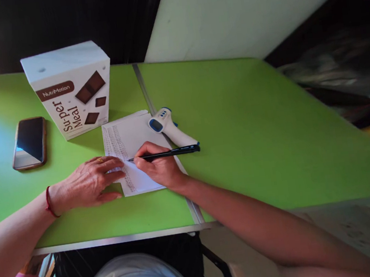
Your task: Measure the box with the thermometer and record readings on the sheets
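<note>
Bright green, that table (273,145) — a grey strip (142,85) across it. White paper (137,131) with rows of dark script (114,142), a black pen (173,152). The box (74,100) is white with a brown label (55,90); the thermometer (176,133) white, blue-trimmed. Black phone (32,139), brown-edged — red bracelet (48,204), black trousers (75,262) with pale stripes.

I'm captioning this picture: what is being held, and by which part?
The right hand grips the slim black pen near its writing tip; the left hand holds nothing visible.
</note>
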Demonstrator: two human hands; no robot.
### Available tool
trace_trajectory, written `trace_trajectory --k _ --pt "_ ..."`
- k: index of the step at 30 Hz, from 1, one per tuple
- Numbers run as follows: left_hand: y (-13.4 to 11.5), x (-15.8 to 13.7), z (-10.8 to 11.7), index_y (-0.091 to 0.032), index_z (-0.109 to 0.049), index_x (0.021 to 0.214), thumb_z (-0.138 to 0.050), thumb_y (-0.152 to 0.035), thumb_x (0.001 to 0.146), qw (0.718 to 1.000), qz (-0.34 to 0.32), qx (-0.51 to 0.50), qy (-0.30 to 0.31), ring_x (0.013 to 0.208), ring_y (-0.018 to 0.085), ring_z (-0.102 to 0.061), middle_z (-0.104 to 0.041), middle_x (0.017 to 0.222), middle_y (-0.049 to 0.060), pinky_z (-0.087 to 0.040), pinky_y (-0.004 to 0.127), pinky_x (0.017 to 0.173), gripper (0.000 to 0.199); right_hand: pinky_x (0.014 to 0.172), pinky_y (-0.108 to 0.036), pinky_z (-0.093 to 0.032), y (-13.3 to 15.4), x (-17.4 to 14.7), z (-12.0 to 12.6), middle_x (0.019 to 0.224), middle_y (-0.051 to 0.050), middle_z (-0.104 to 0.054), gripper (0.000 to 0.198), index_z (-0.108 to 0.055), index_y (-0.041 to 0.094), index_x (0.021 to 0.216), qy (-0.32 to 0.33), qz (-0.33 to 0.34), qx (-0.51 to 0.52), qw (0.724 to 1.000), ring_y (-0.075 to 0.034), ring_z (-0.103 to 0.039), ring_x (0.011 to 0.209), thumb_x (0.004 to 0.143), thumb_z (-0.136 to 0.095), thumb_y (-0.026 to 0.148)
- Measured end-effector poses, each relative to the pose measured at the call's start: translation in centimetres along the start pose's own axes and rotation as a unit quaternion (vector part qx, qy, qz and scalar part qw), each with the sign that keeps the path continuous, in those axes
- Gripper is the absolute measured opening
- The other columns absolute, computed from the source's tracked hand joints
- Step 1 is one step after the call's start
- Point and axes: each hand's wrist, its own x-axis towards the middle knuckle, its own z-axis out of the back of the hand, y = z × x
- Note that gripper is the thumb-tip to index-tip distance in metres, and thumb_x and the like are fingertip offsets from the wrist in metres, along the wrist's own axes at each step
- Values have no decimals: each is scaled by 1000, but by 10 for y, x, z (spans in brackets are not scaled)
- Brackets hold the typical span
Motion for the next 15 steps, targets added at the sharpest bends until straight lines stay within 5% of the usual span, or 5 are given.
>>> trace_trajectory --k 15 --pt "0 0 1 -13 -71 120 -66 -42 105 1000 7 1 8 125 33 -70 -74 130 19 -57 46 109 33 56 -28 -44 -1 1 1 60 4 -57 24 -54 26 71 -16 1 -5 1000 -14 -47 55 85 -68 40"
